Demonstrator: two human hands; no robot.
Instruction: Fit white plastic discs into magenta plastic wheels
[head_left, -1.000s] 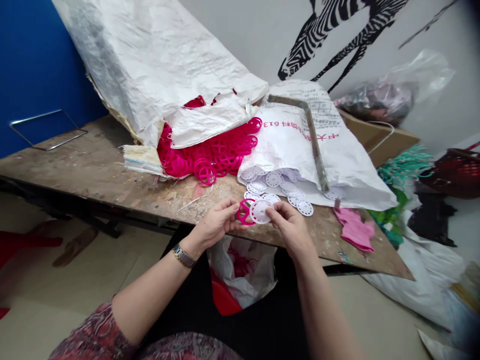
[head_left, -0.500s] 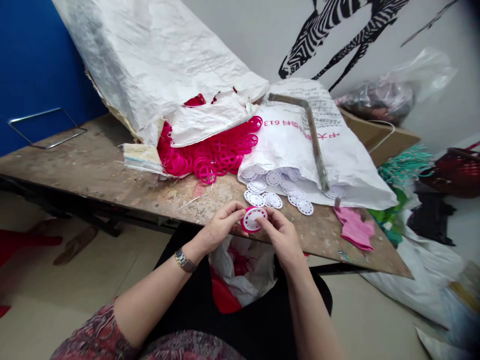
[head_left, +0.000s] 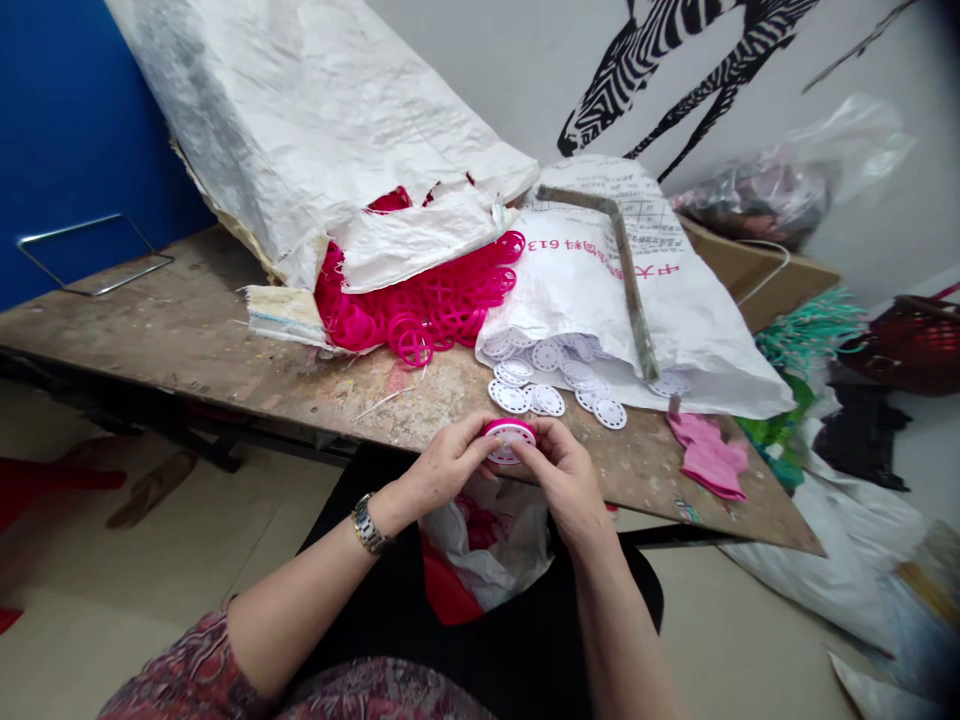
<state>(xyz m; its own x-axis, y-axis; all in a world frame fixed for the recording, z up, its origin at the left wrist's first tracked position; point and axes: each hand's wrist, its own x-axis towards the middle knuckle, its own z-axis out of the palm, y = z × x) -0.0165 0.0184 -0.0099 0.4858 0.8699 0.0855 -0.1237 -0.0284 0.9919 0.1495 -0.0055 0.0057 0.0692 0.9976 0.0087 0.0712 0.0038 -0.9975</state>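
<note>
A white slotted disc (head_left: 508,452) lies against a pink ring (head_left: 504,427), both held at the table's front edge. My left hand (head_left: 446,462) grips their left side, thumb on the white face. From the right, my right hand (head_left: 566,475) pinches the same pair, its thumb also on the disc. Just beyond, several loose white discs (head_left: 547,400) spill from a flat white sack (head_left: 705,330). Farther left, a heap of pink rings (head_left: 435,305) comes out of a large torn white sack (head_left: 315,120).
An angled metal bar (head_left: 630,270) rests on the flat sack. Pink cloth (head_left: 712,460) lies on the table (head_left: 292,390) at the right. Below the hands, a lined red container (head_left: 450,590) holds pink pieces. A wire frame (head_left: 97,255) stands at the far left.
The disc and ring have tilted, so the white face looks flatter and the pink shows along the far edge. My left thumb has moved onto the white face.
</note>
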